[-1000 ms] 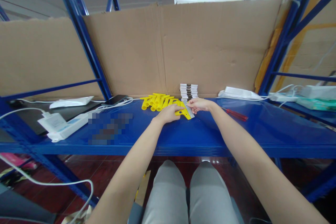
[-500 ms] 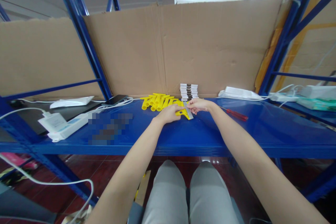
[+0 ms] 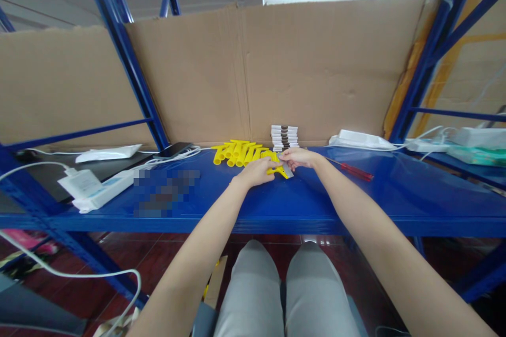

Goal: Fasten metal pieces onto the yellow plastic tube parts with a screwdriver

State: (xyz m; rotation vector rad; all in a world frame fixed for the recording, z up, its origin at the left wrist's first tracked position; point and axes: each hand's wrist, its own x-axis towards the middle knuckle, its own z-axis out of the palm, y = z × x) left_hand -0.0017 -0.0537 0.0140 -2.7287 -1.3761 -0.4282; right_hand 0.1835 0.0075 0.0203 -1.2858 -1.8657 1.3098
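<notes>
My left hand (image 3: 258, 170) is closed around the handle of a yellow scraper (image 3: 280, 171), just above the blue shelf. A grey metal blade (image 3: 289, 171) lies across the scraper's wide head. Fingers of my right hand (image 3: 297, 157) are pinched at the blade's far edge; the fingertips are partly hidden. Behind my left hand lies a pile of yellow scraper handles (image 3: 237, 154), their round ends facing me. A stack of small white and dark packets (image 3: 284, 138) stands just beyond my right hand.
A red-handled screwdriver (image 3: 356, 171) lies to the right. At the left are a white power strip (image 3: 106, 192), a dark phone (image 3: 175, 150) and cables. Cardboard (image 3: 316, 68) walls off the back, and a white box (image 3: 359, 139) rests against it. Blue posts (image 3: 134, 73) frame the shelf.
Both hands stay close together; the scraper and my left hand have shifted slightly to the right, with the scraper's head tilted a little differently. Everything else stays in place.
</notes>
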